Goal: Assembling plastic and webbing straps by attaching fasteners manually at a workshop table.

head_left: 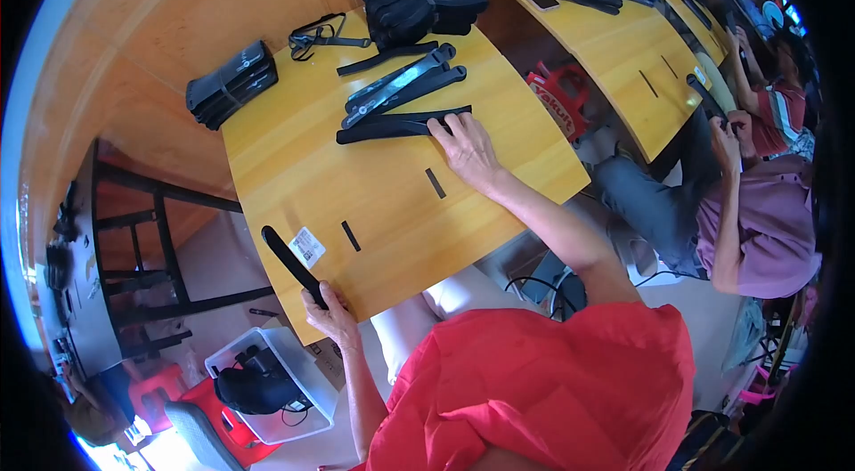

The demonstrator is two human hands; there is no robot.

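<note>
Near the table's left front edge, my left hand [334, 318] is closed around the lower end of a black strap [289, 255]. The strap's rounded far end points away from me, beside a white printed label [307, 247]. Farther off, my right hand [468, 150] has its fingers bent onto the right part of a flat black fabric band [383, 127] and grips it. Just beyond that band lie several more black straps [410, 84], one of them with a shiny face. Two short dark strips [435, 183] sit on the tabletop between my hands.
On the yellow table [499, 79] stand a tied black bundle [419, 4], a folded black stack [233, 84] and a thin strap with buckles [325, 36]. A white bin [312, 382] is on the floor at left. Co-workers sit at the right-hand table [614, 52].
</note>
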